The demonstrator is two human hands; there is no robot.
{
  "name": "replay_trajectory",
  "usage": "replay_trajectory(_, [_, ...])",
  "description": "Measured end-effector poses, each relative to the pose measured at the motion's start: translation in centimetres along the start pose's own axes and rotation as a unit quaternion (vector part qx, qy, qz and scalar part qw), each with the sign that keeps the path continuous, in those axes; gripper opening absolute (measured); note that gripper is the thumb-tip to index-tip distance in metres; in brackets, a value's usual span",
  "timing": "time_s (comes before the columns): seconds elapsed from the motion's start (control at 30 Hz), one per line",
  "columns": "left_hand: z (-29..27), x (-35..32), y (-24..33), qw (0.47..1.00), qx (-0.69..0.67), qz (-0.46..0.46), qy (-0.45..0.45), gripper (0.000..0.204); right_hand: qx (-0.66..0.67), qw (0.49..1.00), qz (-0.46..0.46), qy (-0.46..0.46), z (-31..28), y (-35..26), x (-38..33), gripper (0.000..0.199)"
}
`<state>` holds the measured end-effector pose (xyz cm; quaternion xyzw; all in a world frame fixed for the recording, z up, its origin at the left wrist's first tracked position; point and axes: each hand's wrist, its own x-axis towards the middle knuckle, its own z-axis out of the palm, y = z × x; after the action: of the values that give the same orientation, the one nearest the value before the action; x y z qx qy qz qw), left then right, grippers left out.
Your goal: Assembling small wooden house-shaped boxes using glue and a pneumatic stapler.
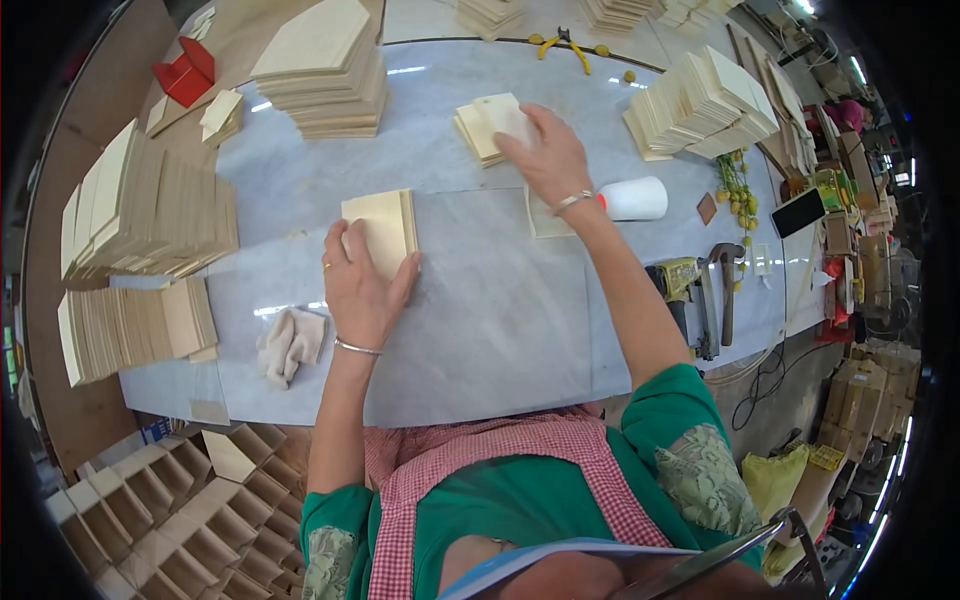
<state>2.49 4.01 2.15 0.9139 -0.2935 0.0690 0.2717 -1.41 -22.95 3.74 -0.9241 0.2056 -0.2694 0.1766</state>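
Plywood is everywhere on this pale surface (480, 330), seen from the head camera looking down. The left hand (360, 285) lies flat on a small set of thin wooden panels (385, 228) near the centre, fingers spread and pressing down, thumb hooked over the right edge. The right hand (548, 155) reaches out toward one o'clock and rests on a short stack of similar pieces (485, 125), fingers together over the top piece; whether it has actually lifted it I cannot tell. A single flat panel (545, 220) lies just under that wrist, beside a white cup-shaped container (635, 198).

By my reckoning, the work is partway: big stacks of cut panels wait at nine o'clock (150, 215), eleven o'clock (325, 70) and two o'clock (700, 105), while finished-looking open boxes (170, 500) sit off the surface at seven o'clock. A crumpled cloth (290, 343) lies at eight o'clock, a nail gun (690, 290) at three o'clock.
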Motion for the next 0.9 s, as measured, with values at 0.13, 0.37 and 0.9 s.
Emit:
replay_trajectory(0.13, [0.6, -0.8, -0.8, 0.999, -0.017, -0.038, 0.0, 0.073, 0.591, 0.736, 0.274, -0.184, -4.2, -1.3, -4.6, 0.051])
replay_trajectory(0.37, [-1.6, -1.5, -2.2, 0.997, -0.05, -0.05, -0.002, 0.077, 0.723, 0.545, 0.361, -0.225, -5.5, -2.1, -12.0, 0.051])
replay_trajectory(0.9, [-1.2, -7.3, 1.0, 0.721, -0.626, -0.283, -0.085, 0.019, 0.722, 0.569, 0.345, -0.189, -6.8, -1.7, -15.2, 0.034])
